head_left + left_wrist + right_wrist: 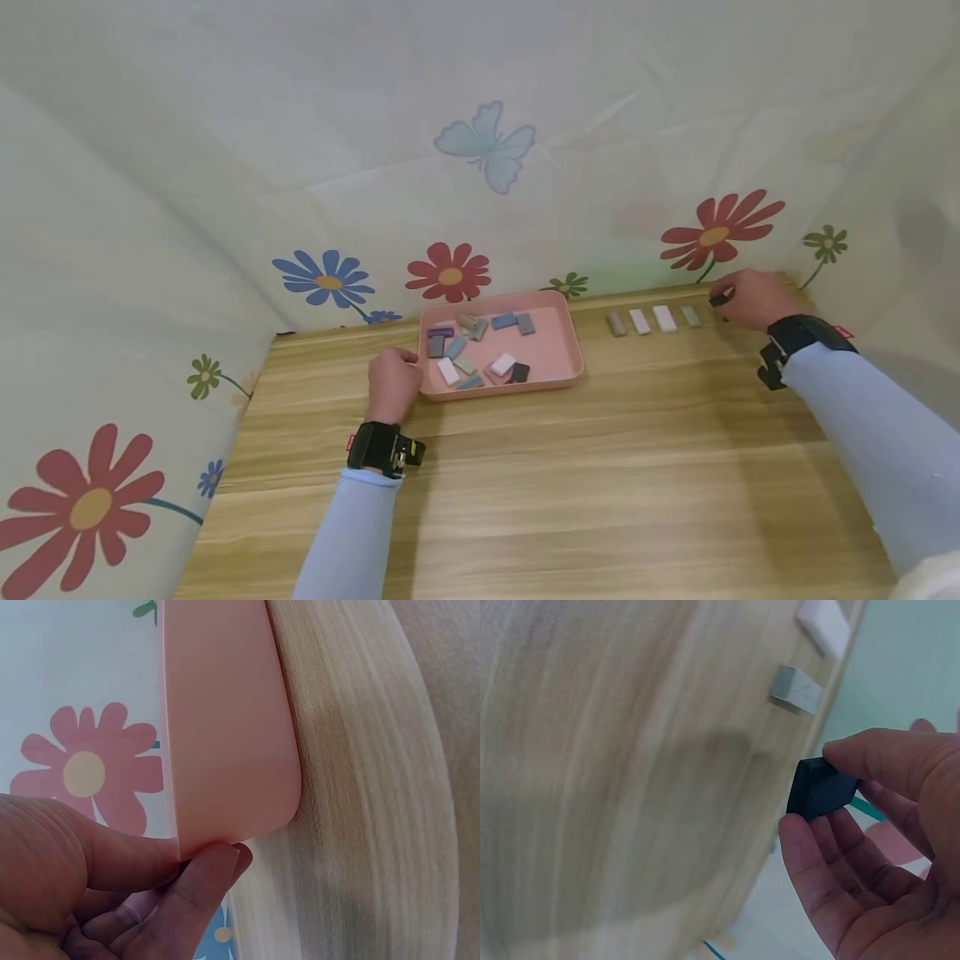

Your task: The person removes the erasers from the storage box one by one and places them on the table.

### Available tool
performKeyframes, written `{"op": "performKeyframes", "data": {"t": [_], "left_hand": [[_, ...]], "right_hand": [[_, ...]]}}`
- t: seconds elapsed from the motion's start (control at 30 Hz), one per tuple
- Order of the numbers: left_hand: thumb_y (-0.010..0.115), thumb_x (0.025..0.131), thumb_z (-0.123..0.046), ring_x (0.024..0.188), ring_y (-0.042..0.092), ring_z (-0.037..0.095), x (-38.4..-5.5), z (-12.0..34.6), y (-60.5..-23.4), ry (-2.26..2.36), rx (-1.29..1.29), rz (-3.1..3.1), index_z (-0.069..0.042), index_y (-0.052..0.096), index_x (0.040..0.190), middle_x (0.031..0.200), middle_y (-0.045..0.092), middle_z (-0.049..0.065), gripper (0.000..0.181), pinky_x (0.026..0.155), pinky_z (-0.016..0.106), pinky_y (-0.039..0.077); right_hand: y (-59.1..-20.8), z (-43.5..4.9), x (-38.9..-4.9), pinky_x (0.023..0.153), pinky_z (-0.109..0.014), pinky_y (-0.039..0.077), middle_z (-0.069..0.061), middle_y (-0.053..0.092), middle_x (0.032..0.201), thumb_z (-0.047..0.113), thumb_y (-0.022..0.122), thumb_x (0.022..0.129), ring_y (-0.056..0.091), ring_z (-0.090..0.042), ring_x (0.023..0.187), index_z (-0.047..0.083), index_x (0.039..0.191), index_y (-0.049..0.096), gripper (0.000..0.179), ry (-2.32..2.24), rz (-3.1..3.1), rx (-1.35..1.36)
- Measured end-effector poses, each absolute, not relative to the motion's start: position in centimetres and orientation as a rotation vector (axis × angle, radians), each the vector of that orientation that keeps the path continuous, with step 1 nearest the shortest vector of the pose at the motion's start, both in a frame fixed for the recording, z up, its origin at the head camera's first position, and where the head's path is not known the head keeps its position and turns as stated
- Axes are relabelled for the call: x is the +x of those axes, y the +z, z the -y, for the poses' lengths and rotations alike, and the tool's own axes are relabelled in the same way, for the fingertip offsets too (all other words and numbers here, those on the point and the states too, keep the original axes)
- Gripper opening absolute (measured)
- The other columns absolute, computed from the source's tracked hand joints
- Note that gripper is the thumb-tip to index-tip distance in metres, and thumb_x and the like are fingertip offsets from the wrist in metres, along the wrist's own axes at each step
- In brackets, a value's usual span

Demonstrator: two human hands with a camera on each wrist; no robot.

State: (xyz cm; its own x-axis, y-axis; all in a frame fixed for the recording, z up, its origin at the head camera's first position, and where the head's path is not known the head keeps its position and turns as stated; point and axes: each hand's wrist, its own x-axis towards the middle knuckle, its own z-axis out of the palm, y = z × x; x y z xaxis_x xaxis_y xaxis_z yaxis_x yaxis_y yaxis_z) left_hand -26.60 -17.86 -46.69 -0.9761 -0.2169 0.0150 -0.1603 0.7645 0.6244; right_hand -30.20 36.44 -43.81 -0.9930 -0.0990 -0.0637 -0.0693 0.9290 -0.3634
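Observation:
At the right end of the row, my right hand (753,300) pinches a small black block (821,787) between thumb and fingertips, just over the table's back edge. Nearest to it in the row is a grey-green block (691,317). My left hand (393,385) holds the left side of a shallow pink tray (517,393), thumb at the rim and curled fingers against the outer wall (225,735). Inside the tray lie several small blocks, among them a purple block (441,332), a white block (447,372) and a black block (519,372).
Left of the grey-green block stand two white blocks, one of them a wide white block (664,318), and a grey-brown block (616,323). A flower-printed cloth (570,183) rises behind the wooden table (585,483) and along its sides.

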Motion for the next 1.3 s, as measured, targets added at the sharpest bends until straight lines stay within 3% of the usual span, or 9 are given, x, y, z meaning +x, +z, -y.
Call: {"op": "performKeyframes", "data": {"t": [0.2, 0.57, 1.3], "left_hand": [[0.062, 0.076, -0.005, 0.070, 0.062, 0.020, -26.6, 18.0, -47.1, -0.994, 0.295, 2.854, -0.003, 0.074, 0.093, 0.088, 0.072, 0.010, 0.021, 0.052, 0.024, 0.046], [0.062, 0.076, -0.006, 0.072, 0.063, 0.021, -26.5, 18.2, -47.3, -0.977, 0.304, 2.854, -0.004, 0.074, 0.092, 0.088, 0.072, 0.010, 0.019, 0.051, 0.024, 0.047], [0.062, 0.078, -0.005, 0.067, 0.063, 0.018, -26.6, 17.8, -46.5, -1.008, 0.309, 2.870, -0.003, 0.073, 0.095, 0.091, 0.071, 0.011, 0.021, 0.051, 0.024, 0.048]], "right_hand": [[-45.5, -36.9, -30.6, 0.074, -0.051, 0.047, -0.028, 0.065, 0.099, 0.014, 0.067, 0.077, 0.062, -0.034, 0.079, -0.005, 0.104, 0.066, 0.033, -0.610, -3.038, -0.121], [-47.4, -37.2, -31.1, 0.087, -0.059, 0.040, -0.030, 0.060, 0.111, 0.015, 0.067, 0.075, 0.053, -0.046, 0.102, -0.005, 0.103, 0.066, 0.033, -0.622, -3.073, -0.089], [-48.9, -37.2, -31.9, 0.082, -0.058, 0.042, -0.030, 0.061, 0.108, 0.019, 0.068, 0.079, 0.054, -0.043, 0.097, -0.005, 0.104, 0.065, 0.035, -0.669, -3.062, 0.001]]}}
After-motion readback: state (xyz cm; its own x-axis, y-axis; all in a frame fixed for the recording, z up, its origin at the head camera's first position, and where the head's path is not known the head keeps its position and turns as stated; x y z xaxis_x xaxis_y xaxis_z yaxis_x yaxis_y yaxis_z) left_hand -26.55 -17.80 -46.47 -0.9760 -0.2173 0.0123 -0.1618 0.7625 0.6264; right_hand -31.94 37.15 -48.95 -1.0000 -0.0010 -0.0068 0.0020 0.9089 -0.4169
